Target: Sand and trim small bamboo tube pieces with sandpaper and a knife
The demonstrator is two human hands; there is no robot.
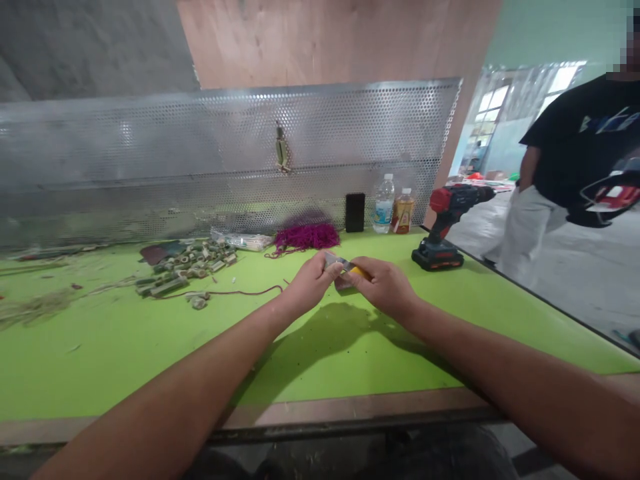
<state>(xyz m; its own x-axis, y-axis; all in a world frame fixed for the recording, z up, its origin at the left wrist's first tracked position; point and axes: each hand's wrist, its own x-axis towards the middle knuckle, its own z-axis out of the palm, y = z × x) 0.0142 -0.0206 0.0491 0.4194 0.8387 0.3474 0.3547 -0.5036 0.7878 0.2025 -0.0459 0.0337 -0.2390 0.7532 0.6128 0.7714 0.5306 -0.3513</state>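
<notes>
My left hand (316,277) and my right hand (383,280) meet above the middle of the green table, both closed. A yellow-handled knife (359,272) is gripped in my right hand, its grey blade (345,265) pointing toward the left fingers. The left thumb and fingers pinch a small greyish piece (330,261), mostly covered and too blurred to name. Just below the hands shows a brownish block-like thing (344,285), partly hidden by the fingers. To the left lies a pile of short greenish bamboo-like pieces (200,259), with a dark red cord (245,292) running toward my left hand.
Purple threads (307,236), a clear plastic packet (245,240), a black box-like object (355,212) and two bottles (384,205) line the back by a perforated metal panel (330,147). A red-and-black cordless drill (440,227) stands right. A person (575,147) stands beyond the table's right edge.
</notes>
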